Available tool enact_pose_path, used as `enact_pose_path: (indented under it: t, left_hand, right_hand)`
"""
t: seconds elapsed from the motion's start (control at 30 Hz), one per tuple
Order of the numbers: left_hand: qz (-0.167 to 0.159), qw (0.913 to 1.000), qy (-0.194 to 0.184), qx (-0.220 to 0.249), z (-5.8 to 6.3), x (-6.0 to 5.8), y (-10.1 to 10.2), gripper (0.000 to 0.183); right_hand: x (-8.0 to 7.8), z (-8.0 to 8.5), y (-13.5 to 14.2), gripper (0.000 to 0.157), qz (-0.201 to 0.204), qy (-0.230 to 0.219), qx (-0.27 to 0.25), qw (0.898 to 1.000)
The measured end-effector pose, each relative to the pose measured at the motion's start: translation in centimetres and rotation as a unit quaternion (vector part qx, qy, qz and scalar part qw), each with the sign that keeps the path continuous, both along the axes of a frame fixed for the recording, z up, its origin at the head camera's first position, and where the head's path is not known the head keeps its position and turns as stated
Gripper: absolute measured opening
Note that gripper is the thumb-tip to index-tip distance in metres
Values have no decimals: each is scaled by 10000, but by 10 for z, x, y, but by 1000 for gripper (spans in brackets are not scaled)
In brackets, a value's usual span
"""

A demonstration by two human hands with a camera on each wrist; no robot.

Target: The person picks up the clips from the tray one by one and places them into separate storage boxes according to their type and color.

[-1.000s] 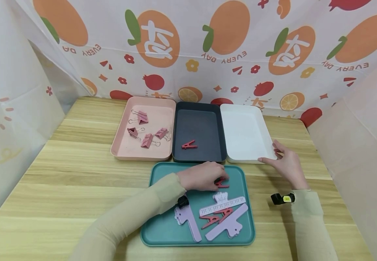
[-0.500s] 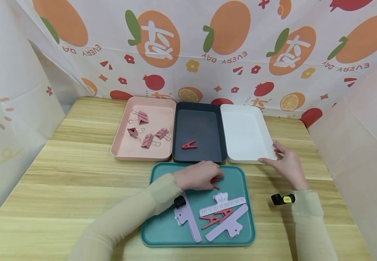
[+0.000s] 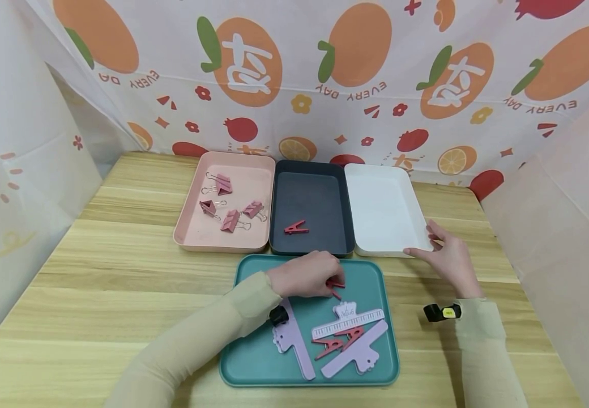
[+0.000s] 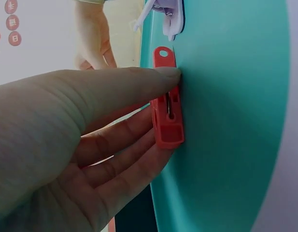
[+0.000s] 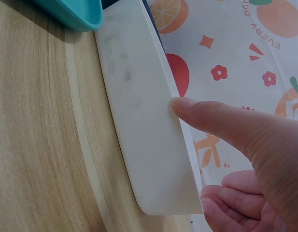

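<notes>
My left hand (image 3: pixel 307 275) is over the teal tray (image 3: pixel 259 374), pinching a red clothespin-style clip (image 4: pixel 167 106) between thumb and fingers. In the left wrist view the thumb lies across the clip, close to the tray surface. On the same tray lie several lilac long-bar clips (image 3: pixel 294 343), one with a piano-key pattern (image 3: pixel 348 323), and two more red clips (image 3: pixel 327 344). My right hand (image 3: pixel 449 258) holds the near right corner of the white tray (image 3: pixel 383 209). Its thumb touches the rim in the right wrist view, with the other fingers curled at the corner.
Left of the white tray stand a dark tray (image 3: pixel 310 192) with one red clip (image 3: pixel 296 227) and a pink tray (image 3: pixel 243 164) with several pink binder clips (image 3: pixel 230 220). A fruit-print cloth (image 3: pixel 299 56) hangs behind the wooden table (image 3: pixel 95 272).
My left hand has shifted slightly left with the red clip, which has turned in its fingers. My right hand stays at the white tray's corner.
</notes>
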State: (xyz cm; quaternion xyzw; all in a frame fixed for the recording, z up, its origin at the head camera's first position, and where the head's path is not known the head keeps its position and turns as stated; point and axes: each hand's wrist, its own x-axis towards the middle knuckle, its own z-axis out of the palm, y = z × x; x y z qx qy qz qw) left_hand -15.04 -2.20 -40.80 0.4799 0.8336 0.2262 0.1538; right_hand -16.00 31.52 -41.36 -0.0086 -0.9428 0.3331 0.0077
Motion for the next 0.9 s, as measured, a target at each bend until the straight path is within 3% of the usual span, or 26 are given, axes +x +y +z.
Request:
enact_pose_path:
  t: [0.57,0.9]
  left_hand:
    - [315,9990,-251,181,11,-5,-13,23]
    - [385,9977,-122,546,26,-11,-22,22]
  right_hand:
    - [1,0,0,107,24,53,-28,10000]
    - [0,-1,1,107,14,33,-87,10000]
